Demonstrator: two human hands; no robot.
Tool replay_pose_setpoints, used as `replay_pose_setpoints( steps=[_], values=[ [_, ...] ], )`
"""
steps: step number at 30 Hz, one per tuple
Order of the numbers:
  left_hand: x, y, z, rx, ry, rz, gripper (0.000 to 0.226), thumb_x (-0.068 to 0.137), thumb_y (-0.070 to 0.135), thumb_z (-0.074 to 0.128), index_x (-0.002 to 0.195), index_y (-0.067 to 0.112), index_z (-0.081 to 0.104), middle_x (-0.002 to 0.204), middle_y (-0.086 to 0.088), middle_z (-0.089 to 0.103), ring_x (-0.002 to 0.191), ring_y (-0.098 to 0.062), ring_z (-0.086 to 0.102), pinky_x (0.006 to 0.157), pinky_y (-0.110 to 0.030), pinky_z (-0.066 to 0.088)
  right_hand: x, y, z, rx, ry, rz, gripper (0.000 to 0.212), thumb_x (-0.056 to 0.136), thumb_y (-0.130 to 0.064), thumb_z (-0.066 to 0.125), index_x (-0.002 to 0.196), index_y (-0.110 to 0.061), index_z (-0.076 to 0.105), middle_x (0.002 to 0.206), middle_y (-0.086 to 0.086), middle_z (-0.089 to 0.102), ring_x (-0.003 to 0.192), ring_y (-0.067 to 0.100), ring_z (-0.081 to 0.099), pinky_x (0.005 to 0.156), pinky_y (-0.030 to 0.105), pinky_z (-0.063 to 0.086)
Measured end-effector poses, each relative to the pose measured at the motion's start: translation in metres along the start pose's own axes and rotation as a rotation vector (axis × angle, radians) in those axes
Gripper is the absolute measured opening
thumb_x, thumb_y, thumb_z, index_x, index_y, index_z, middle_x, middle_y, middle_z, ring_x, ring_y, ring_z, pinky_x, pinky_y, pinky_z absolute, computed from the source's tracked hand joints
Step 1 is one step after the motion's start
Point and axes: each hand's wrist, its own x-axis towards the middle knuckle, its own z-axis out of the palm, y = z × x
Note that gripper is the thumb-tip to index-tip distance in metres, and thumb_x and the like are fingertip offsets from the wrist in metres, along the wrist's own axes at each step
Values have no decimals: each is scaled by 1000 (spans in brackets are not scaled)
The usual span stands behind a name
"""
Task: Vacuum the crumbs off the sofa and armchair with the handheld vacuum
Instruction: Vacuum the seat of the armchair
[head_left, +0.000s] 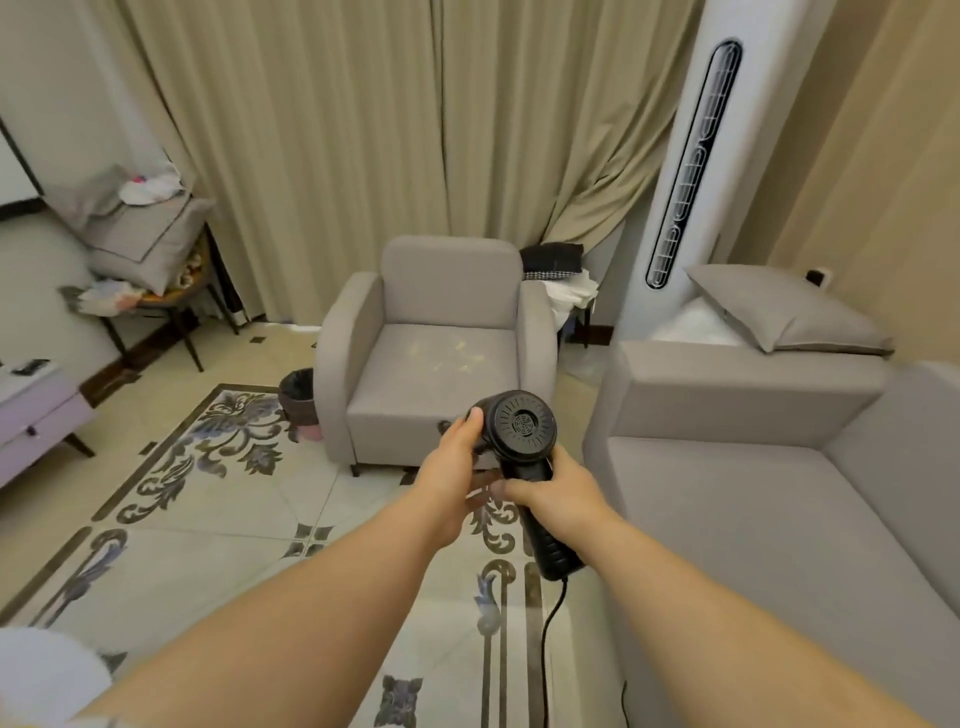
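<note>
Armchair (436, 353) ahead, sofa (753, 499) to its right, bin (298, 397) just left.

Head-worn view, forward and down, close over the hands (498, 478), armchair (436, 353) beyond.

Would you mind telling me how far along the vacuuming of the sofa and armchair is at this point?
Nothing looks cleaned yet. Pale crumbs still lie scattered on the armchair seat. In hand: the handheld vacuum, with the right hand gripping its handle and the left hand holding its body, held in the air in front of the armchair. Left: the armchair seat, then the sofa, where I cannot make out any crumbs.
</note>
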Motion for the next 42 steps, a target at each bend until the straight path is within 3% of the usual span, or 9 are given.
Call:
replay_pose_setpoints(
  steps=[7, 13, 17, 20, 26, 31, 42],
  values=[
    [169, 70, -43, -52, -27, -80, 46, 92, 52, 50, 135, 35, 49, 131, 1, 56, 104, -25, 63, 84, -36, 54, 172, -39, 46, -8, 34, 60, 50, 75, -24, 80, 118, -30, 56, 105, -5, 68, 95, 14, 64, 81, 29, 49],
    [290, 121, -39, -35, -91, -168, 38, 96, 45, 47, 133, 34, 49, 120, 3, 58, 97, -21, 62, 57, -26, 54, 297, -57, 49, -16, 100, 116, 52, 75, -16, 77, 120, -29, 54, 104, -5, 67, 93, 15, 64, 77, 28, 49],
    [377, 134, -28, 32, -102, -183, 20, 99, 46, 41, 117, 41, 46, 97, 16, 55, 90, -14, 61, 78, -29, 49, 385, -49, 46, -42, 129, 165, 49, 76, -15, 73, 118, -28, 52, 101, -3, 66, 92, 18, 64, 85, 36, 53],
    [436, 139, -23, 98, -107, -208, 37, 97, 50, 41, 133, 40, 43, 109, 15, 54, 101, -17, 60, 95, -36, 44, 444, -41, 44, -61, 117, 220, 37, 77, -18, 74, 107, -28, 55, 97, -1, 66, 89, 20, 64, 85, 40, 54],
    [571, 166, -24, 136, -102, -300, 48, 97, 52, 39, 142, 36, 38, 137, 7, 50, 106, -20, 58, 91, -36, 42, 582, -41, 48, -66, 80, 326, 34, 74, -19, 75, 104, -22, 58, 92, 3, 67, 83, 23, 65, 72, 34, 50],
    [656, 177, -23, 136, -124, -343, 51, 96, 54, 41, 142, 33, 39, 134, 7, 52, 108, -21, 58, 91, -37, 43, 662, -42, 49, -81, 88, 405, 29, 74, -14, 74, 93, -27, 57, 85, 5, 68, 80, 28, 66, 79, 43, 56],
    [868, 203, -8, 288, -388, -544, 39, 96, 54, 41, 133, 41, 42, 123, 10, 48, 109, -21, 57, 90, -35, 40, 839, -17, 61, 42, 350, 676, 38, 75, -10, 75, 108, -19, 60, 90, 11, 70, 84, 33, 67, 83, 52, 57]
  ],
)
